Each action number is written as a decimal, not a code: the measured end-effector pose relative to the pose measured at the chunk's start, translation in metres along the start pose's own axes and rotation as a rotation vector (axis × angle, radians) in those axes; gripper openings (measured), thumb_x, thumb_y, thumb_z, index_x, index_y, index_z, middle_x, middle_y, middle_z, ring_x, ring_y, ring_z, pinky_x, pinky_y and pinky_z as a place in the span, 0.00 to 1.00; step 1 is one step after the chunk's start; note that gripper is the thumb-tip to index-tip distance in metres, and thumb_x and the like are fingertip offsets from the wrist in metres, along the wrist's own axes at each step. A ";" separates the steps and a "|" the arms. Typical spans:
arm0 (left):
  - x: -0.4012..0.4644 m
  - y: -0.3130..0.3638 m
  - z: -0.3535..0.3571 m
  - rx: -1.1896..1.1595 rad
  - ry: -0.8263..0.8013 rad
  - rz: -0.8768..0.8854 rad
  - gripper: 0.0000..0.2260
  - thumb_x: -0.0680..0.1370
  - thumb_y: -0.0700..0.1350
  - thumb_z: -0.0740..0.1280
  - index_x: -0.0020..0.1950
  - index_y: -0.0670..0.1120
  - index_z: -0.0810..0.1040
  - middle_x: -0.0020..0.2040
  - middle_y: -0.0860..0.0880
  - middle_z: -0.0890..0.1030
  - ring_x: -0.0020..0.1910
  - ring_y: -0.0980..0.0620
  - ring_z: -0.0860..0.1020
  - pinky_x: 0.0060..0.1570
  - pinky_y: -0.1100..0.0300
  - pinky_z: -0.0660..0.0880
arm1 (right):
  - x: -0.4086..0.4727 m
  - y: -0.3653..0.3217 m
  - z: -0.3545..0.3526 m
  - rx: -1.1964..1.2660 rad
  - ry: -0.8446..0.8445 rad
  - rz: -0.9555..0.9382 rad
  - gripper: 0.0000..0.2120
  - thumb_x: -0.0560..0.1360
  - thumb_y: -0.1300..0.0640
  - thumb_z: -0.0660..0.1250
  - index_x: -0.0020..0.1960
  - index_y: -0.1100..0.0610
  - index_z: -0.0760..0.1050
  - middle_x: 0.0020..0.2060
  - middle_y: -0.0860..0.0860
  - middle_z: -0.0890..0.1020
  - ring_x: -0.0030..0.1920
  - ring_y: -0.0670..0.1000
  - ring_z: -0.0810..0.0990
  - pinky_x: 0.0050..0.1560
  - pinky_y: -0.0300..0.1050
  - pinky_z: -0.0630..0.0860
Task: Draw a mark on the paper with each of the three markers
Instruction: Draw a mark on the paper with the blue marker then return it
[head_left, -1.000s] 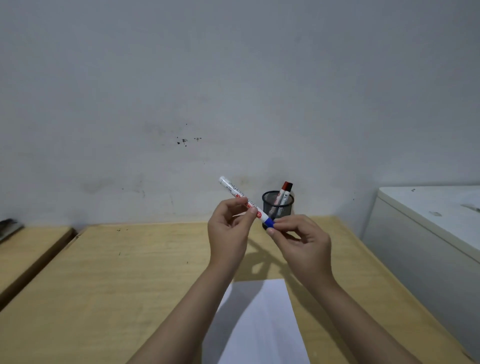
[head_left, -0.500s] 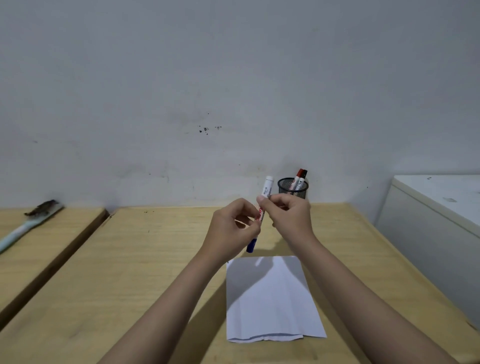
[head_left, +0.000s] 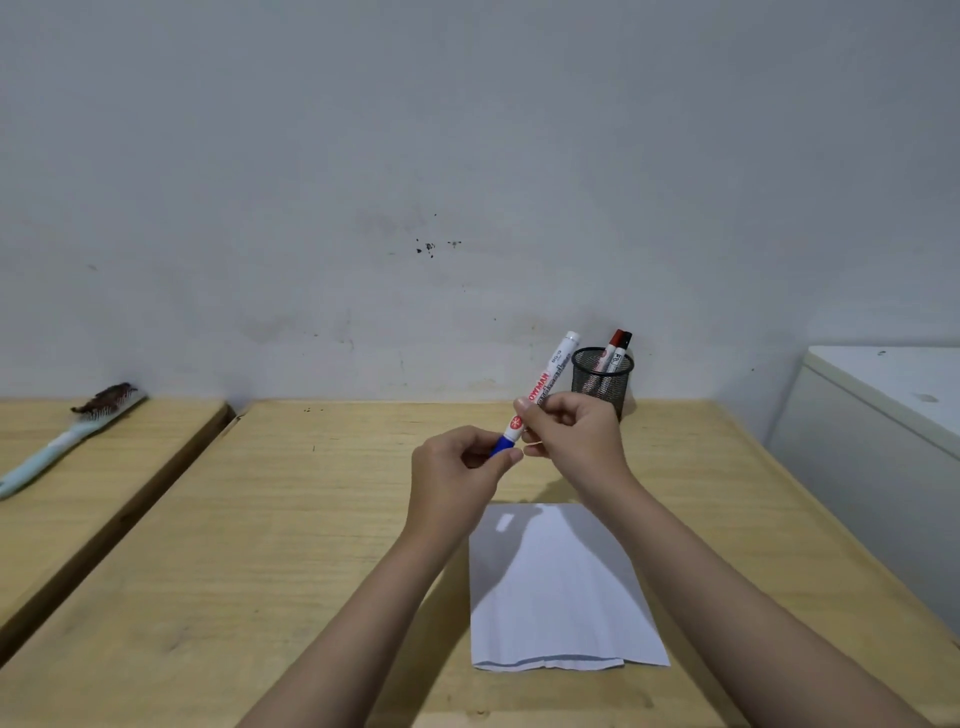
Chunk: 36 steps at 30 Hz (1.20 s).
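A white marker with a blue cap is held tilted above the table, cap end down and to the left. My right hand grips its white barrel. My left hand pinches the blue cap. The cap still sits on the barrel. A blank white sheet of paper lies on the wooden table below the hands. A black mesh pen cup stands by the wall behind my right hand, holding a red-capped marker and a black-capped marker.
A light blue hairbrush lies on a second wooden table to the left, across a dark gap. A white cabinet stands right of the table. A grey wall rises directly behind the table.
The marker has swung from pointing up-left to pointing up-right, with its blue cap now low. My left hand has shifted from the barrel to the cap, my right onto the barrel.
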<state>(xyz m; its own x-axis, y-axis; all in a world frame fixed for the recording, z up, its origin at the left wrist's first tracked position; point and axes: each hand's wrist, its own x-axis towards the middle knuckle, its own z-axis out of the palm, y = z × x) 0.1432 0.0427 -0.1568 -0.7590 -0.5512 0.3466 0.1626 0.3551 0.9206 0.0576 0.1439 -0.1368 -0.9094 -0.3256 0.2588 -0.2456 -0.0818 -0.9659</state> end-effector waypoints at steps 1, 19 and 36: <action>0.001 -0.001 0.000 0.004 -0.014 0.000 0.03 0.69 0.41 0.74 0.38 0.49 0.83 0.35 0.51 0.84 0.35 0.55 0.81 0.38 0.66 0.77 | 0.000 0.001 0.000 0.000 -0.005 -0.006 0.08 0.72 0.60 0.71 0.39 0.65 0.80 0.26 0.51 0.80 0.27 0.44 0.78 0.31 0.38 0.79; 0.061 -0.063 -0.018 0.404 -0.171 -0.292 0.08 0.67 0.32 0.69 0.43 0.43 0.80 0.39 0.48 0.79 0.36 0.55 0.77 0.30 0.71 0.69 | 0.001 0.025 -0.019 0.054 0.103 0.082 0.06 0.74 0.61 0.68 0.44 0.65 0.77 0.32 0.54 0.81 0.28 0.40 0.80 0.31 0.36 0.79; 0.038 -0.068 -0.040 0.278 -0.230 -0.280 0.10 0.68 0.39 0.75 0.48 0.44 0.80 0.39 0.51 0.79 0.36 0.56 0.77 0.39 0.65 0.73 | -0.015 0.050 0.002 0.159 -0.049 0.249 0.08 0.71 0.68 0.65 0.36 0.58 0.74 0.34 0.57 0.82 0.34 0.52 0.83 0.37 0.43 0.79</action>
<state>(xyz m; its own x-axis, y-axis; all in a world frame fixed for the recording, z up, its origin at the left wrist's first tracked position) 0.1286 -0.0323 -0.1987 -0.8751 -0.4838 0.0133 -0.2203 0.4227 0.8791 0.0600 0.1433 -0.1888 -0.9169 -0.3988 0.0173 0.0417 -0.1389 -0.9894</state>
